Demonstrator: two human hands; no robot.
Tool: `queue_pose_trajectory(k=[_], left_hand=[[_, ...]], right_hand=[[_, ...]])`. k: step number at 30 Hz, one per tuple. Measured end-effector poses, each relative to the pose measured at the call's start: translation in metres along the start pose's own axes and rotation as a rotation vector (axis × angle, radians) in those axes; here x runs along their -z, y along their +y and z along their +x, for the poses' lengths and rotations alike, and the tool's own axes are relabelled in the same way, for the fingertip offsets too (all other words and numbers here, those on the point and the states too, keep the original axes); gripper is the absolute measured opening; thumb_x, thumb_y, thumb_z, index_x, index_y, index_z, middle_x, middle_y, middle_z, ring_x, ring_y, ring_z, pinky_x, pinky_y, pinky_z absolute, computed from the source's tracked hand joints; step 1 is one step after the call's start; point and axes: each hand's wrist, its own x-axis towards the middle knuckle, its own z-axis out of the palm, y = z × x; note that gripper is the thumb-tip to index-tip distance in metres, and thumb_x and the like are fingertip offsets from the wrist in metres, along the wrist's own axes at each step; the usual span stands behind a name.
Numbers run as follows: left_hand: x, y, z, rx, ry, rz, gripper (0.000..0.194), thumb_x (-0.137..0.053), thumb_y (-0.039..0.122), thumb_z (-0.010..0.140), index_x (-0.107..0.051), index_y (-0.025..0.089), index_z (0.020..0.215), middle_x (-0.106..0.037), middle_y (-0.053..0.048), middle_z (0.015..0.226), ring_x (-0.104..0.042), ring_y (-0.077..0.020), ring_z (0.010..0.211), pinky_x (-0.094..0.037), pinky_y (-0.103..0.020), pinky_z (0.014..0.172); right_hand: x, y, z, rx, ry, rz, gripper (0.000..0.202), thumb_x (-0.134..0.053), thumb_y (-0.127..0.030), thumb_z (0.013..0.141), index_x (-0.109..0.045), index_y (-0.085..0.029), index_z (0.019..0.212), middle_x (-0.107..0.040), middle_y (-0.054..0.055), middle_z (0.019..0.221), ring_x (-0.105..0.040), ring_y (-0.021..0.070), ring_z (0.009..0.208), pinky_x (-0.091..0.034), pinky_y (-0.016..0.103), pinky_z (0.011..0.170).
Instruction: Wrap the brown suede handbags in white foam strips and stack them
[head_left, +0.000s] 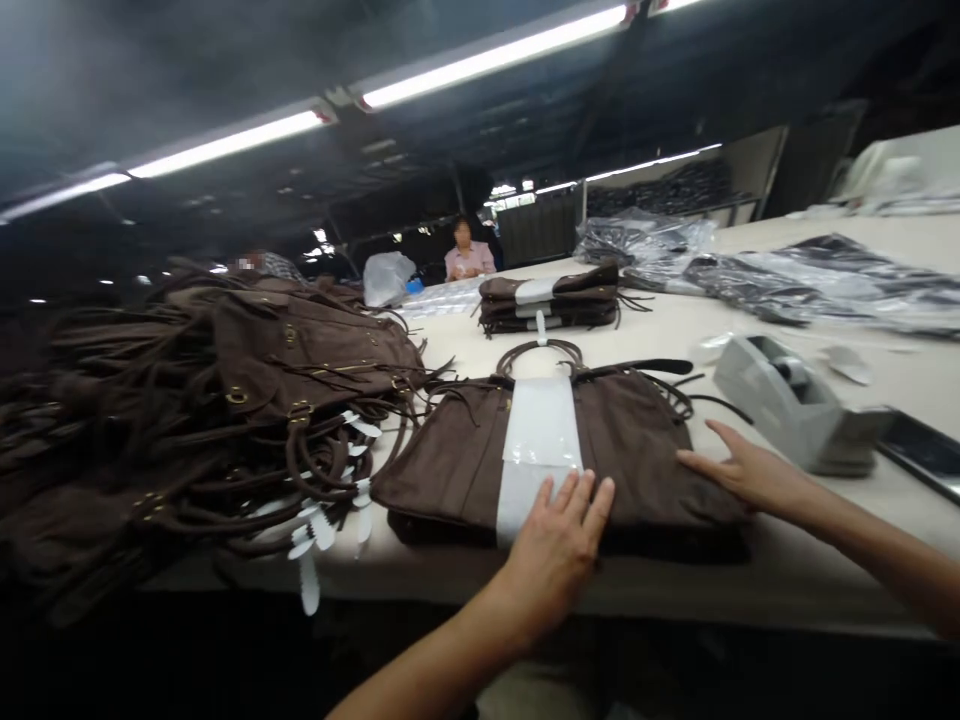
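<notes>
A brown handbag [457, 450] lies flat at the table's front edge, handles pointing away from me. Around its middle runs a white paper band [541, 420] with clear tape on it. My left hand [559, 535] rests on the lower part of the band and the bag's front edge, fingers stretched out. At the bag's right end my right hand [739, 470] touches the side, thumb and fingers apart. A white tag hangs on the round handles [540, 350] at the back. What lies under the bag is mostly hidden.
A big heap of brown bags [300, 350] with white tags covers the left. Farther back sits a stack of banded bags [551, 300]. To the right are a grey tape dispenser [795, 400], a phone [922, 450] and plastic-wrapped goods [825, 280]. A person [469, 255] sits beyond the table.
</notes>
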Motion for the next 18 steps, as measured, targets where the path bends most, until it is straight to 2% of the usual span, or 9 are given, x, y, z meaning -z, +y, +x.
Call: queue_pose_trajectory(k=[2,4,6,8,11,13,16,18], left_hand=[[-0.003,0.000,0.002,0.026,0.018,0.002,0.078,-0.060,0.024,0.088,-0.018,0.014,0.154,-0.030,-0.017,0.157,-0.031,-0.0328,0.144,-0.030,-0.051,0.117],[-0.005,-0.001,0.004,0.033,0.044,0.001,0.078,-0.062,0.024,0.086,-0.023,0.014,0.152,-0.036,-0.017,0.154,-0.036,-0.0329,0.141,-0.033,-0.050,0.115],[-0.007,-0.001,0.004,0.030,0.080,0.016,0.078,-0.063,0.024,0.084,-0.024,0.011,0.151,-0.041,-0.019,0.151,-0.040,-0.0334,0.138,-0.037,-0.051,0.113],[-0.011,0.000,0.004,0.036,0.146,0.039,0.080,-0.062,0.022,0.083,-0.022,0.008,0.151,-0.044,-0.020,0.148,-0.044,-0.0330,0.136,-0.039,-0.050,0.111],[-0.018,0.001,0.005,0.052,0.271,0.068,0.081,-0.056,0.013,0.081,-0.017,0.007,0.152,-0.048,-0.019,0.145,-0.049,-0.0304,0.132,-0.044,-0.046,0.108],[-0.019,0.000,0.007,0.052,0.350,0.085,0.079,-0.048,0.004,0.079,-0.019,0.007,0.152,-0.052,-0.018,0.141,-0.053,-0.0282,0.127,-0.048,-0.042,0.105],[-0.007,-0.004,0.014,0.037,0.481,0.084,0.077,-0.039,-0.004,0.076,-0.024,0.008,0.151,-0.060,-0.017,0.132,-0.061,-0.0246,0.118,-0.052,-0.036,0.098],[0.015,-0.009,0.022,0.023,0.594,0.065,0.075,-0.039,-0.004,0.078,-0.027,0.009,0.150,-0.063,-0.016,0.127,-0.065,-0.0231,0.111,-0.055,-0.032,0.092]], right_hand=[[0.006,-0.018,-0.015,-0.125,-0.095,0.117,0.105,-0.061,-0.062,0.080,-0.017,-0.003,0.155,-0.067,0.006,0.060,-0.065,0.0277,0.050,-0.051,0.037,0.047],[0.007,-0.028,-0.024,-0.181,-0.114,0.290,0.098,-0.065,-0.059,0.079,-0.027,-0.006,0.152,-0.070,0.008,0.070,-0.068,0.0257,0.060,-0.055,0.035,0.053],[0.003,-0.030,-0.029,-0.247,-0.127,0.528,0.080,-0.071,-0.054,0.077,-0.047,-0.009,0.140,-0.074,0.012,0.086,-0.071,0.0241,0.073,-0.057,0.033,0.063],[-0.004,-0.031,-0.031,-0.318,-0.206,0.802,0.058,-0.075,-0.046,0.076,-0.062,-0.011,0.121,-0.074,0.013,0.093,-0.071,0.0226,0.080,-0.058,0.030,0.070],[-0.013,-0.038,-0.028,-0.398,-0.404,1.142,0.030,-0.071,-0.034,0.079,-0.069,-0.010,0.097,-0.074,0.011,0.084,-0.070,0.0210,0.075,-0.057,0.031,0.076],[-0.013,-0.048,-0.024,-0.428,-0.458,1.249,0.017,-0.064,-0.025,0.083,-0.068,-0.010,0.085,-0.072,0.009,0.073,-0.068,0.0187,0.068,-0.057,0.030,0.075],[-0.001,-0.077,-0.014,-0.310,-0.376,1.241,0.016,-0.057,-0.018,0.084,-0.063,-0.011,0.070,-0.066,0.007,0.062,-0.064,0.0170,0.059,-0.055,0.028,0.068],[0.017,-0.106,-0.004,-0.131,-0.303,1.199,0.018,-0.055,-0.018,0.084,-0.062,-0.010,0.070,-0.064,0.006,0.061,-0.063,0.0171,0.059,-0.054,0.029,0.065]])
